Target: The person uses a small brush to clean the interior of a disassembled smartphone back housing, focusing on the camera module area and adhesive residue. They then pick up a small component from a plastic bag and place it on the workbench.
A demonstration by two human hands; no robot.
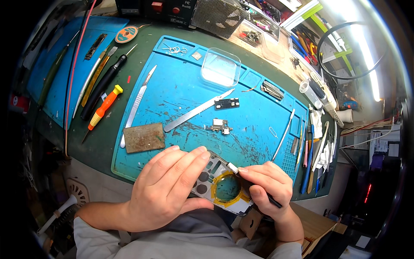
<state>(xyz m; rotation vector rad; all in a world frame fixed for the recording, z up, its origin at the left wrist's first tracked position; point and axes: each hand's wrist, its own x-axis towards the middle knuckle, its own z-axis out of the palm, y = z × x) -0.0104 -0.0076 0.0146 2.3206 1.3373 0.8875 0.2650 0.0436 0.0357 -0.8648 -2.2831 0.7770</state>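
Note:
My left hand [166,187] holds a grey phone housing [242,206] by its left end, with the fingers over the top and the thumb along the near edge. The housing has a round opening ringed by yellow tape [237,196] and dark round spots beside it. In my right hand [269,185] is a slim pen-like tool [233,167] with a white-silver front part and a dark handle end. Its front part lies at the housing's far edge; the tip is too small to make out. A small circuit part [221,126] lies on the mat just beyond.
The blue work mat [194,146] carries a rusty metal block [144,138], a scalpel [140,95], a flat metal blade [196,111], a black part [227,104] and a clear box [221,67]. Screwdrivers [105,107] lie left; brushes and tools [308,164] lie right.

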